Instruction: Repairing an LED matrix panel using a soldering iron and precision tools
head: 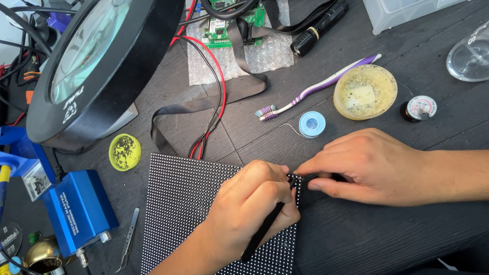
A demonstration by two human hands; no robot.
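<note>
Lying flat on the dark table [387, 234], the black panel [178, 203] shows a fine grid of pale dots; the left hand [252, 211] grips a thin black tool [262, 231] at its upper right corner; the right hand [367, 165] pinches that edge.

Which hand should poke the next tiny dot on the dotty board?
Probably the left hand: it already grips the black tool, tip at the dotted panel's edge. The right hand only touches that edge.
</note>
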